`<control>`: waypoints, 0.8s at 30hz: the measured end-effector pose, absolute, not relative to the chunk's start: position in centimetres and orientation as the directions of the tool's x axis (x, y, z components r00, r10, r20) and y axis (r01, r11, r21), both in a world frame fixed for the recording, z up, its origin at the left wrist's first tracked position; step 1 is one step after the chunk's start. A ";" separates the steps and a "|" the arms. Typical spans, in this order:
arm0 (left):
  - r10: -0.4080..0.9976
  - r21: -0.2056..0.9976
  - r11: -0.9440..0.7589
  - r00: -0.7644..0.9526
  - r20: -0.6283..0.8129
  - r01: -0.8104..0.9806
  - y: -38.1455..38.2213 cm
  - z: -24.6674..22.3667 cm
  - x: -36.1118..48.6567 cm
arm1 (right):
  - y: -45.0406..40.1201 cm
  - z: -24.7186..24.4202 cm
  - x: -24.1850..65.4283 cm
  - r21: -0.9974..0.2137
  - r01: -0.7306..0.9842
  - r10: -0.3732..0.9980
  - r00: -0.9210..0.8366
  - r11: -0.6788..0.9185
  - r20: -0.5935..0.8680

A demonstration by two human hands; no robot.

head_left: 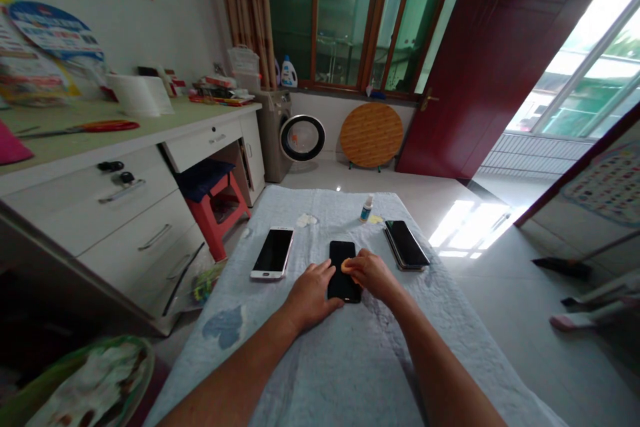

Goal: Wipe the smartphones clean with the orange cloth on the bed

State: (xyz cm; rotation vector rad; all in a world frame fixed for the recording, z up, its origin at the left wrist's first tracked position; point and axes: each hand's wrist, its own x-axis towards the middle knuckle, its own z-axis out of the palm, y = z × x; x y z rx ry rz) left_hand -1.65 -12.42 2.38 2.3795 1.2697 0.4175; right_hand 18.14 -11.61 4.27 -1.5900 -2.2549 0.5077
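A black phone (343, 288) lies face up on the cloth-covered table (330, 353). My left hand (311, 293) rests along the phone's left edge, thumb at its lower edge and fingers apart. Pinched in my right hand (370, 272) is a small orange pad (346, 266), pressed on the upper right of the dark screen. A white-framed phone (273, 253) lies to the left. On the right, a dark phone (407, 244) rests on top of another device. Behind them stands a small spray bottle (367, 209) with a white cap.
A desk (200, 127) with drawers runs along the left, a red stool (220, 213) under it. A waste bin (145, 373) stands at the lower left. Farther back are an open washing machine (275, 127), a round wooden board (372, 135) and a red door (480, 67).
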 end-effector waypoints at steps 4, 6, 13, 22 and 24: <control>0.834 0.487 -0.515 0.543 0.095 0.706 -12.5 2.6 -1.7 | -9.2 3.3 18.0 -0.424 0.884 0.980 -0.163 0.197 0.114; 0.831 0.492 -0.521 0.545 0.107 0.698 -12.5 2.7 -1.7 | -8.0 3.1 18.0 -0.396 0.905 0.985 -0.110 0.154 0.133; 0.841 0.545 -0.495 0.530 0.105 0.677 -12.5 2.6 -1.6 | -4.8 2.2 17.4 -0.310 0.940 0.981 -0.096 0.145 0.170; 0.880 0.667 -0.396 0.467 0.080 0.631 -12.2 2.0 -1.5 | -4.4 2.1 15.8 -0.179 0.872 0.886 -0.427 0.456 0.179; 0.876 0.708 -0.401 0.469 0.111 0.582 -12.2 1.7 -1.5 | -5.3 2.2 15.9 -0.196 0.825 0.847 -0.503 0.530 0.173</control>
